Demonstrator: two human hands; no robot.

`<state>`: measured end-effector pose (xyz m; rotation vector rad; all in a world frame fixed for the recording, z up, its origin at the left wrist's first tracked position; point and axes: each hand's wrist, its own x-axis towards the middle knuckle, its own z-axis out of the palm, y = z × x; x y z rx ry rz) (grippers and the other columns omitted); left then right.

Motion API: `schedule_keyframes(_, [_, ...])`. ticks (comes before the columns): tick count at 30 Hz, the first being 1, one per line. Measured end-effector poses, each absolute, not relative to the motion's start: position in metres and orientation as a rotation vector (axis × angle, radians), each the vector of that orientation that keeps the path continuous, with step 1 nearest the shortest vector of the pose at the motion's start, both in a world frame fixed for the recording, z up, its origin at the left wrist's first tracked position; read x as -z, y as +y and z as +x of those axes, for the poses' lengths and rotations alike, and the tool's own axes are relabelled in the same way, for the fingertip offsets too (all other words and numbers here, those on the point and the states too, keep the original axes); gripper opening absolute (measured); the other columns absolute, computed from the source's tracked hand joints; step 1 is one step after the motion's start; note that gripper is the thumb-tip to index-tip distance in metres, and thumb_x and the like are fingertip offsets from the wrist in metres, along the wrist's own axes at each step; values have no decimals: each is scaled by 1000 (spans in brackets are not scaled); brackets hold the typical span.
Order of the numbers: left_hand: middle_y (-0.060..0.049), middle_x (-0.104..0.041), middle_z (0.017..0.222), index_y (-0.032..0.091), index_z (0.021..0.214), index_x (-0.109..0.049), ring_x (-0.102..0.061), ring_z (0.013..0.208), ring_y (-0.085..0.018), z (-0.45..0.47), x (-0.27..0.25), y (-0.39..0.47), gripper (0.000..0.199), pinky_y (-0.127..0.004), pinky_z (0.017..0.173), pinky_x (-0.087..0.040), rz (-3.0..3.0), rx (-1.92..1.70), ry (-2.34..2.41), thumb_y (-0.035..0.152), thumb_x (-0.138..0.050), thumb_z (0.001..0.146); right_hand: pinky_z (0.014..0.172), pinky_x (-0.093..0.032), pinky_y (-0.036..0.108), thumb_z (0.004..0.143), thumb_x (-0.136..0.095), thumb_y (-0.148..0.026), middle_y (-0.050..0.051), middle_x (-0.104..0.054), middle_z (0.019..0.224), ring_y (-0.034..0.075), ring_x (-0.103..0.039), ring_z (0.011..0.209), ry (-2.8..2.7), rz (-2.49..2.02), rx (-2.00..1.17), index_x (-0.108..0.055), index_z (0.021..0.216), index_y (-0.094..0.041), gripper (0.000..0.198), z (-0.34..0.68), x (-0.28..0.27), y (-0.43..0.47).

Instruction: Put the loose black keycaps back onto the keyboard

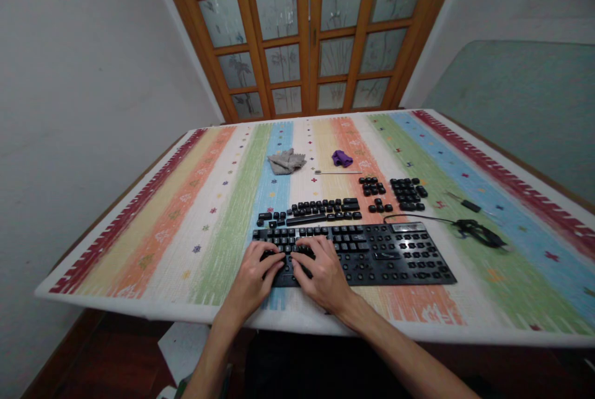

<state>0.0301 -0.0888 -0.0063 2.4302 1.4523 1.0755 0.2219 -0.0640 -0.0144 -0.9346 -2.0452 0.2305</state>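
Note:
A black keyboard (395,263) lies near the table's front edge. Its upper left rows carry keycaps, while bare switches show along the bottom and over the right side. Both hands rest on its left half. My left hand (253,272) bends over the keys with thumb and forefinger close together. Facing it, my right hand (323,272) has its fingers curled and its thumb and forefinger tips near those of the left. Whatever lies between the fingertips is too small and hidden to make out. Just behind the keyboard sit rows of loose keycaps (323,207), including a long space bar (305,220).
More loose keycaps (406,191) stand grouped at the right. Farther back are a grey cloth (286,162), a purple cloth (343,158) and a thin brush (337,172). A coiled cable (481,233) and a small black-handled tool (470,206) lie right of the keyboard on the striped tablecloth (171,219).

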Motion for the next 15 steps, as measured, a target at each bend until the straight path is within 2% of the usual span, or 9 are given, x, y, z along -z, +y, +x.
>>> schedule_keyframes(9, [-9,-63,104,21,108,-68,-55,99,-23,33,8,-91,22,-41,86,-52,2535,-1016,1530,11,-52,95,84,-46,43,89,-59,-15,11,-65,105,25,-52,98,-2060,-945,-247,-73,91,-18,15,225,9,-62])
schedule_keyframes(15, [-9,-63,105,20,107,-67,-55,99,-24,36,9,-93,22,-42,86,-51,2559,-1032,1581,9,-53,94,82,-43,41,91,-59,-18,10,-66,104,25,-51,97,-2213,-848,-196,-74,88,-18,15,241,-15,-46])
